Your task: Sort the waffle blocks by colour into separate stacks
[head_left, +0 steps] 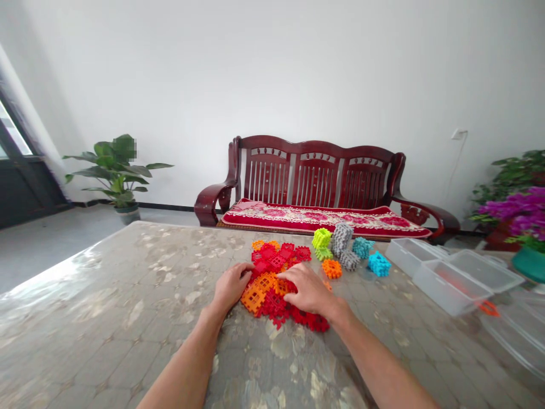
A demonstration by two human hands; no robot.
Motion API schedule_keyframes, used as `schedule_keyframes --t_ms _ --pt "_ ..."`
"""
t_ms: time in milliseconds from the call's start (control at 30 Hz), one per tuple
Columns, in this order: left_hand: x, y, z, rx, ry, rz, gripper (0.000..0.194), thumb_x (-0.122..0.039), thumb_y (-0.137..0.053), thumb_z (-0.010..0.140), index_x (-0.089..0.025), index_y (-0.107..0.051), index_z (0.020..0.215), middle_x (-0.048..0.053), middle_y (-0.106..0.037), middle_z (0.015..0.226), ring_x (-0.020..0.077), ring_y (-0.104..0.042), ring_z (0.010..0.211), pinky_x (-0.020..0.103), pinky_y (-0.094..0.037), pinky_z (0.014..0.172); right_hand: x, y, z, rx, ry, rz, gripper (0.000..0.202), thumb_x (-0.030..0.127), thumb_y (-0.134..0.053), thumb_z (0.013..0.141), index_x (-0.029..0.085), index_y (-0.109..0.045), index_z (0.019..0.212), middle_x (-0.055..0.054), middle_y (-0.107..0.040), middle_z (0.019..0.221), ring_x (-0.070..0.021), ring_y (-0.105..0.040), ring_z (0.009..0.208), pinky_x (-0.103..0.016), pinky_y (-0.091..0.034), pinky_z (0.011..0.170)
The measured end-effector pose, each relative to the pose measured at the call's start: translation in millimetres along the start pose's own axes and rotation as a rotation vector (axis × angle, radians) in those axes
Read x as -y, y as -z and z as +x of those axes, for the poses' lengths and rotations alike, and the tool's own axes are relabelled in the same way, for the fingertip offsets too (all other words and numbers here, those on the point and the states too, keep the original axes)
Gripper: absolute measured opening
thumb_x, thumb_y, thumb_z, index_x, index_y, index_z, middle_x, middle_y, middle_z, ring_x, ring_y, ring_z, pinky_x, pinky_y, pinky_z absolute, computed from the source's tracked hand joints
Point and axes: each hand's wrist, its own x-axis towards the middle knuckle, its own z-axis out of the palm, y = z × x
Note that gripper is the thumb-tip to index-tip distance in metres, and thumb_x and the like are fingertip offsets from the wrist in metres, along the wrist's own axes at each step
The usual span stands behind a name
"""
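A pile of flat red and orange interlocking plastic tiles [276,267] lies on the patterned table [128,307]. My left hand [230,287] rests on the pile's left edge, fingers curled onto the tiles. My right hand [309,289] lies palm down over the pile's right part, fingertips on orange tiles [264,284]. Whether either hand grips a tile is hidden. Behind the pile stand small built blocks: a lime green one [322,238], grey ones [342,238], a teal one [363,247], a bright blue one [378,264] and an orange one [331,268].
Clear plastic boxes [451,281] and lids [485,270] sit at the table's right side. A dark wooden bench with a red cushion [315,216] stands beyond the far edge. Potted plants stand at the left [117,170] and right [519,210].
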Motion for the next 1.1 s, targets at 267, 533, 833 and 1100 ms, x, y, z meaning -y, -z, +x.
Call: schedule_keyframes --t_ms 267,533,833,1100 --pt "-2.3 1.3 -0.3 0.008 0.014 0.012 0.032 -0.027 -0.045 0.086 -0.027 -0.071 0.104 0.000 -0.073 0.111 0.0170 -0.065 0.103 0.027 -0.046 0.092 -3.4 -8.4 14.2 0.119 -0.066 0.022 0.062 0.026 -0.068 0.070 0.024 -0.059 0.132 -0.008 -0.067 0.116 -0.0262 -0.052 0.114 -0.035 -0.041 0.096" --pt "2.2 -1.3 1.7 0.009 0.013 -0.002 0.031 -0.027 -0.045 0.086 -0.028 -0.071 0.103 -0.001 -0.073 0.113 0.0162 -0.065 0.105 0.026 -0.045 0.096 -1.9 -8.1 11.8 0.052 -0.041 0.108 0.067 0.017 -0.063 0.067 0.024 -0.057 0.133 -0.003 -0.069 0.111 -0.0224 -0.053 0.110 -0.031 -0.042 0.095" --pt "1.5 -0.4 1.1 0.002 0.011 0.001 0.031 -0.027 -0.046 0.086 -0.028 -0.071 0.104 0.000 -0.073 0.114 0.0166 -0.065 0.105 0.026 -0.046 0.096 -2.2 -8.1 15.3 0.129 -0.030 0.011 0.059 0.028 -0.065 0.073 0.021 -0.060 0.131 -0.008 -0.067 0.117 -0.0264 -0.049 0.116 -0.035 -0.039 0.098" --pt "-0.2 0.0 0.6 0.000 0.023 0.002 0.031 -0.027 -0.046 0.085 -0.028 -0.070 0.104 0.000 -0.073 0.112 0.0167 -0.065 0.103 0.027 -0.046 0.095 11.6 1.0 17.1 0.135 -0.093 -0.055 0.054 0.025 -0.067 0.070 0.025 -0.063 0.124 -0.006 -0.068 0.109 -0.0257 -0.052 0.111 -0.033 -0.039 0.091"
